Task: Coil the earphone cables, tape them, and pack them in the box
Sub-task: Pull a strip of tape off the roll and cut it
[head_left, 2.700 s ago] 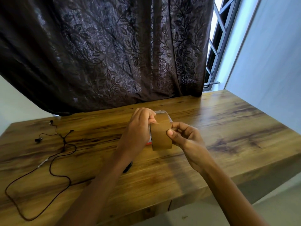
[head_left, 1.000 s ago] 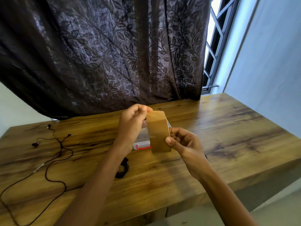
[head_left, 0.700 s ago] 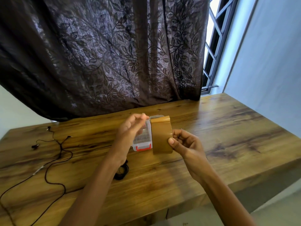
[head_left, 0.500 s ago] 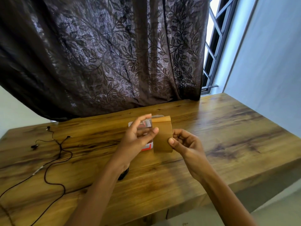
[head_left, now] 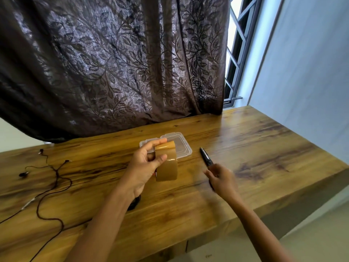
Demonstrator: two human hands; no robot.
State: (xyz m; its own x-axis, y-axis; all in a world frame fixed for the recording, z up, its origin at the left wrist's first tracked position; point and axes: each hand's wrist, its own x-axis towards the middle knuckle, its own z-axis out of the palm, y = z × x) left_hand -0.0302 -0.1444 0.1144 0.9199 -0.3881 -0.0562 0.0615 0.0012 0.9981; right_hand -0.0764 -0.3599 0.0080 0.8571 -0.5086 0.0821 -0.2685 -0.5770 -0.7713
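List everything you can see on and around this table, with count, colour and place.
tape: one roll, brown, held up over the table
box: one, clear plastic, on the table behind the tape
earphones: at least one loose cable, dark, sprawled at the table's left
coiled cable: one, black, on the table, mostly hidden under the left wrist
tool: one, black, pointed, on the table right of the box; kind unclear
table: one, brown wood
curtain: one, dark brown, leaf pattern, behind the table
grille: one, dark, at the window right of the curtain
left hand: pinches the tape
right hand: blurred, at the tool's near end; grip unclear
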